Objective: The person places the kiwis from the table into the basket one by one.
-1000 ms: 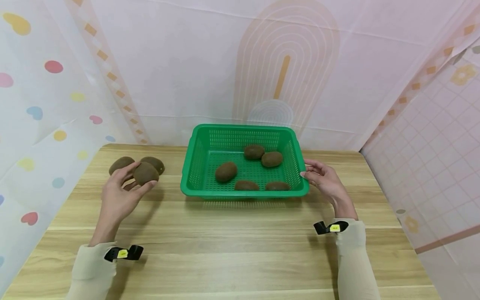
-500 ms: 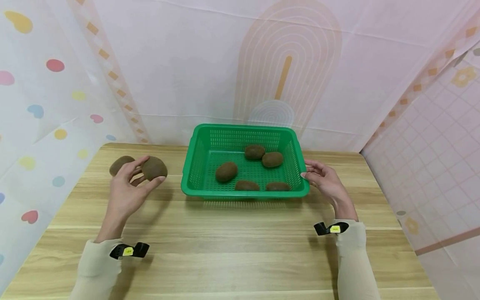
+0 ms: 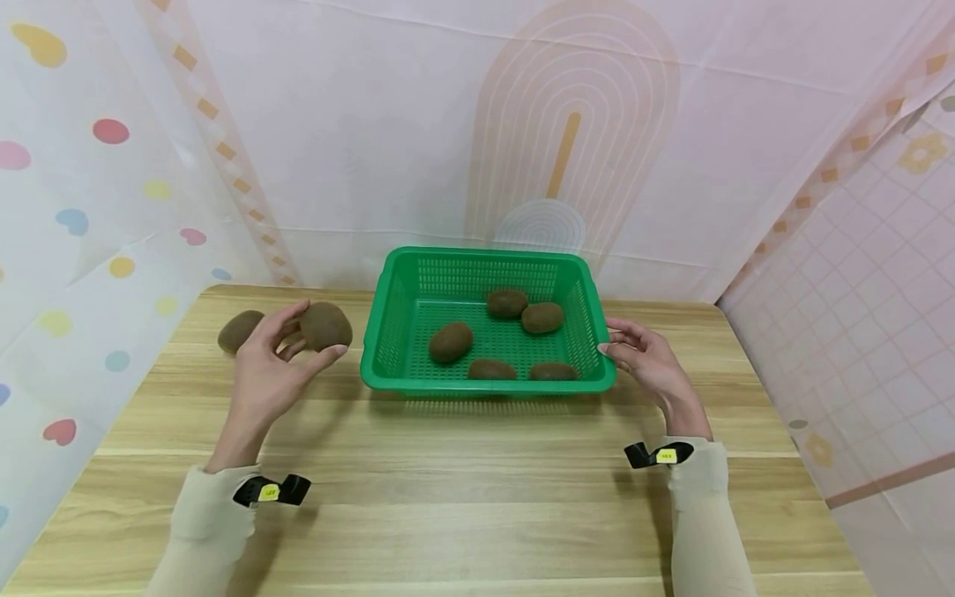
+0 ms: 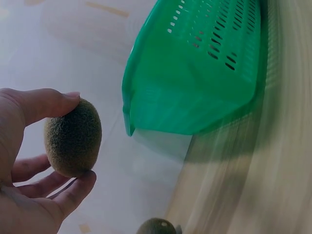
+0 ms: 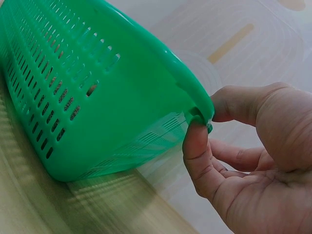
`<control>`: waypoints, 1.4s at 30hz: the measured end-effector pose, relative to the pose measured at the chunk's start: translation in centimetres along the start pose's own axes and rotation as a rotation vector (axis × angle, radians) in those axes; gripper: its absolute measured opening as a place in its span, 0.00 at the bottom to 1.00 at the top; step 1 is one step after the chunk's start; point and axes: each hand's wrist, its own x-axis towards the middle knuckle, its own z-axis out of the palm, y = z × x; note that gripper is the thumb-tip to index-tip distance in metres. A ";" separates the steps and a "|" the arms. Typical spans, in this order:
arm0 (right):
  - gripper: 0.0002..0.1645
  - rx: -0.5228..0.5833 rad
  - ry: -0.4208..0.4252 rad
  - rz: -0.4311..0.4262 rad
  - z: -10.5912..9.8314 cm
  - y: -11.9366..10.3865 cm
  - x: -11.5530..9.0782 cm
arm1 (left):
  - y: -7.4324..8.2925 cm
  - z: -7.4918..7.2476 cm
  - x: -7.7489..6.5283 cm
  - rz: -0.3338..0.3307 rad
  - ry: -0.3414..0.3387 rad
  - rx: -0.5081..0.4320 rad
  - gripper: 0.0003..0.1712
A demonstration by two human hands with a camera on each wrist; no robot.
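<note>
My left hand grips a brown kiwi between thumb and fingers, just left of the green plastic basket. In the left wrist view the held kiwi stands apart from the basket wall, clear of the table. On the other side, my right hand pinches the basket's right rim, thumb and fingertips on its edge, as the right wrist view shows at the rim. Several kiwis lie inside the basket, one of them a kiwi toward the left.
Another kiwi lies on the wooden table behind my left hand, at the far left. The patterned wall cloth rises right behind the basket. Dotted and checked cloth closes off both sides.
My left hand has moved right with the kiwi, away from the kiwis at the left and toward the basket. My right hand and the basket have stayed put.
</note>
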 end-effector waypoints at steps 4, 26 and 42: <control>0.36 0.001 0.001 0.001 0.0 0.0 0.0 | 0.7 0.3 0.2 -0.003 -0.021 -0.023 0.48; 0.36 0.007 0.006 -0.001 0.0 0.0 0.0 | 3.2 3.6 1.2 0.138 -0.099 -0.096 0.45; 0.35 0.007 0.012 0.003 0.0 0.0 0.1 | 3.9 5.1 1.5 0.151 -0.161 -0.093 0.44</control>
